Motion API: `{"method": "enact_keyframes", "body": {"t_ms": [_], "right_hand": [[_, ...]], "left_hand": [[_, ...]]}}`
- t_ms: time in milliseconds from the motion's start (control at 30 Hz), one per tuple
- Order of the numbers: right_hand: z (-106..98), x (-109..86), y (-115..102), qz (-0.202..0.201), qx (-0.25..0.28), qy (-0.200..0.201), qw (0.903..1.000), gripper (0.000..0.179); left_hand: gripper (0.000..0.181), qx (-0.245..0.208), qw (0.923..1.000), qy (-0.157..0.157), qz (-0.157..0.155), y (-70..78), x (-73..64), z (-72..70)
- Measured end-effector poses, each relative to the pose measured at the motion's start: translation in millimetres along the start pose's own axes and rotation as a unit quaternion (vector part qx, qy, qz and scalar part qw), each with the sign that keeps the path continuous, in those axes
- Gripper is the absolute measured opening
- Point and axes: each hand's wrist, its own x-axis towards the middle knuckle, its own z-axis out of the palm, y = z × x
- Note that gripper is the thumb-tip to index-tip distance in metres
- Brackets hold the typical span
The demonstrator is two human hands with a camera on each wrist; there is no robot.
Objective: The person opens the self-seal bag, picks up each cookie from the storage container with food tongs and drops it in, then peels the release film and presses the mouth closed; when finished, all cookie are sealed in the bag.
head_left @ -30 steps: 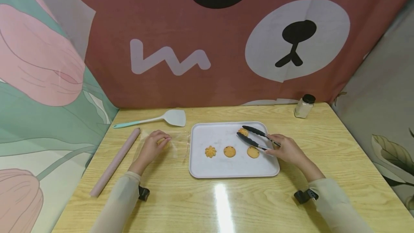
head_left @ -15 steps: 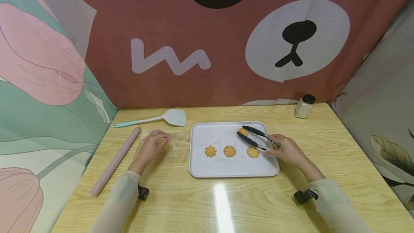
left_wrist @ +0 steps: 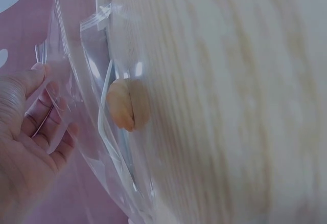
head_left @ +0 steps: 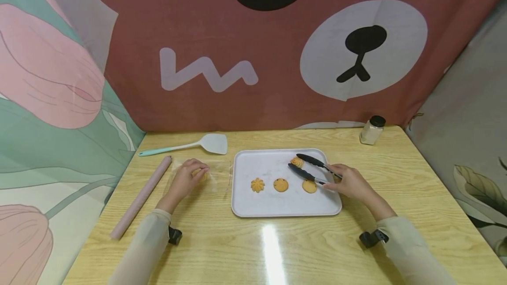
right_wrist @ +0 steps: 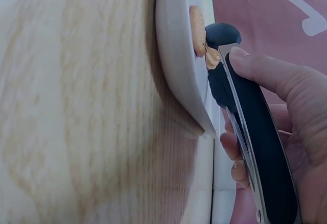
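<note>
My left hand pinches the edge of a clear plastic bag between thumb and fingers. A cookie lies inside the bag. My right hand grips black-tipped metal tongs over the right side of a white tray. The tong tips are spread, one on each side of a swirled cookie at the tray's back. A flower-shaped cookie, a round cookie and another round cookie sit in a row nearer the front. The tongs partly overlap the rightmost one.
A spatula with a mint handle lies behind the bag. Left of the left hand is a long pinkish rolling pin. At the back right stands a jar with a black lid. A printed cloth rises behind the wooden table.
The near arm of the tongs has moved slightly toward the front left, so the tips stand a little wider around the swirled cookie. My left hand stays in place on the bag.
</note>
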Motion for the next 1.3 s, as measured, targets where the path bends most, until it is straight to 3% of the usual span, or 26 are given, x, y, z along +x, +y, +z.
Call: {"method": "enact_keyframes", "body": {"t_ms": [800, 1100, 1300], "right_hand": [[2.7, -2.7, 1.2, -0.029, -0.008, 0.033, 0.999, 0.064], [3.1, 2.1, -9.1, -0.093, -0.014, 0.062, 0.9937, 0.061], [5.5, 8.1, -24.1, -0.1, 0.003, 0.05, 0.9937, 0.06]], "left_hand": [[0.009, 0.001, 1.0, 0.002, 0.003, -1.0, -2.1, 2.3], [0.008, 0.0, 0.9999, 0.009, 0.007, 1.6, -1.0, 0.2], [0.009, -0.005, 1.0, 0.004, 0.0, 3.2, -0.9, -1.5]]}}
